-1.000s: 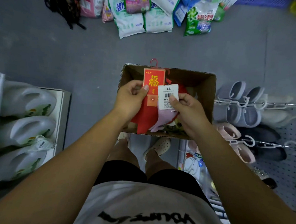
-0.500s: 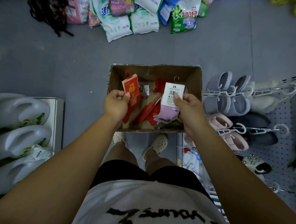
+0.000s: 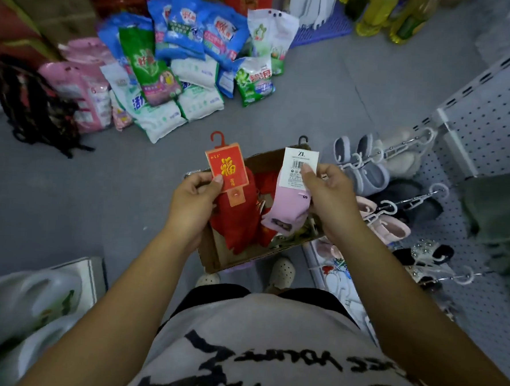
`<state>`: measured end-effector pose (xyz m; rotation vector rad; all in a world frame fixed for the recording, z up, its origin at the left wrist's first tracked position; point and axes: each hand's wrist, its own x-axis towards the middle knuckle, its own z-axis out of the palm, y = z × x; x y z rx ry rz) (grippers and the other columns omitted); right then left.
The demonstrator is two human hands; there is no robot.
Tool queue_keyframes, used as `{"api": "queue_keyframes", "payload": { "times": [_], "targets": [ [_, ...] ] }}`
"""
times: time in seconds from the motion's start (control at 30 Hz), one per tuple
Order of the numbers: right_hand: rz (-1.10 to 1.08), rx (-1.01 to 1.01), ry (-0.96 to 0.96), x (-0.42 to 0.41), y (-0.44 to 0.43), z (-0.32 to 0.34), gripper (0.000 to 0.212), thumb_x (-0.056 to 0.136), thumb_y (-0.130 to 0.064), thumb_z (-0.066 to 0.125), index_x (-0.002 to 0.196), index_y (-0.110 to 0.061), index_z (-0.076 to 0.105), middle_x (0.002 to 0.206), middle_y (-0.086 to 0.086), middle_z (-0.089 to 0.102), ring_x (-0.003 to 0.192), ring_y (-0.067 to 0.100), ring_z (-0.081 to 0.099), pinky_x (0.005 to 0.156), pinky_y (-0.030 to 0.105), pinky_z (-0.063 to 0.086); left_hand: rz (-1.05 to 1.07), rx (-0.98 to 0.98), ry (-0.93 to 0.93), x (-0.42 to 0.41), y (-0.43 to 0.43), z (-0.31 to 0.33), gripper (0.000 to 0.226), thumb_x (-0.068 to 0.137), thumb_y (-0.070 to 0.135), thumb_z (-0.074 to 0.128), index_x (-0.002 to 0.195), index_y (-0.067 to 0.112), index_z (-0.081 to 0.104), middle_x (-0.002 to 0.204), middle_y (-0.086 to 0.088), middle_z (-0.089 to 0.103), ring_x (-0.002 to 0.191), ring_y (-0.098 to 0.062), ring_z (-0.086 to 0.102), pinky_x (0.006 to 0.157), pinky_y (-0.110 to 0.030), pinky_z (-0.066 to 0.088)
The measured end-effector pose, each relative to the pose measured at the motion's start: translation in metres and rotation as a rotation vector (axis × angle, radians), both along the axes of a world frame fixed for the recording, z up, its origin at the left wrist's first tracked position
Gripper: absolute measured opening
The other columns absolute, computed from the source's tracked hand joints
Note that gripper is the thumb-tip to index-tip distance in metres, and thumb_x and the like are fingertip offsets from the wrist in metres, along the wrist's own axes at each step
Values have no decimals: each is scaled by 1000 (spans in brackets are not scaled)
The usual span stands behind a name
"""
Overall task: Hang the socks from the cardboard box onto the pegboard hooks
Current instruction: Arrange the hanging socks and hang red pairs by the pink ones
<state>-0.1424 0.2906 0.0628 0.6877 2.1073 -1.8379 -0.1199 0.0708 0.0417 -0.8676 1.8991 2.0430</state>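
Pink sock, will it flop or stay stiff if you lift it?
Probably floppy: the pink sock droops below the white card label that the right hand pinches. Likely light, since a thumb-and-finger pinch carries it. The card looks stiffer; it stands flat above the thumb.

red socks [image 3: 234, 218], pink socks [image 3: 288, 208], brown cardboard box [image 3: 214, 256]

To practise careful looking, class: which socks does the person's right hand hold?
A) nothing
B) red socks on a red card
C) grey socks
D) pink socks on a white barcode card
D: the right hand pinches the pink socks' white card; the left hand holds the red socks.
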Motion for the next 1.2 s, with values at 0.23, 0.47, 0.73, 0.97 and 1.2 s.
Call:
{"api": "queue_keyframes", "payload": {
  "times": [0.23, 0.47, 0.73, 0.97, 1.2],
  "targets": [
    [-165, 151, 142, 51, -44, 47, 22, 101, -34, 55, 109, -13, 55, 91, -11, 71, 73, -4, 66, 55, 8, 46, -255, -5, 118, -10, -35, 44, 13, 102, 25, 60, 98, 18, 69, 75, 9, 75, 58, 1, 68, 48, -12, 48],
    [-451, -28, 263, 123, -71, 74, 25, 99, -25, 62, 116, -7, 58, 100, 11, 76, 76, 21, 71, 42, 22, 50, -507, 103, 175, 4, -20, 74, 13, 101, 25, 61, 95, 16, 68, 70, 7, 74, 55, -4, 67, 47, -17, 49],
    [-780, 183, 420, 199, -63, 78, 26, 85, -14, 78, 103, -19, 61, 102, 4, 72, 84, 11, 68, 73, 20, 53, -937, 264, 147, 61, 44, 96, 13, 98, 27, 64, 92, 20, 73, 94, -5, 77, 81, -17, 70, 70, -33, 56],
    [-804, 419, 350, 270, -34, 79, 41, 81, -40, 79, 116, -19, 73, 112, -10, 62, 102, -1, 62, 85, 13, 49, -1095, 333, 61, 119, 98, 111, 15, 97, 24, 66, 99, 11, 73, 110, -17, 74, 99, -28, 72, 90, -46, 60],
    [-819, 339, 360, 369, 32, 100, 17, 92, -29, 69, 98, -14, 77, 86, -13, 71, 79, -1, 63, 75, 12, 47, -1213, 363, 40, 195, 172, 119, 18, 97, 24, 66, 103, 8, 72, 115, -15, 74, 108, -30, 72, 92, -48, 59]
  ]
}}
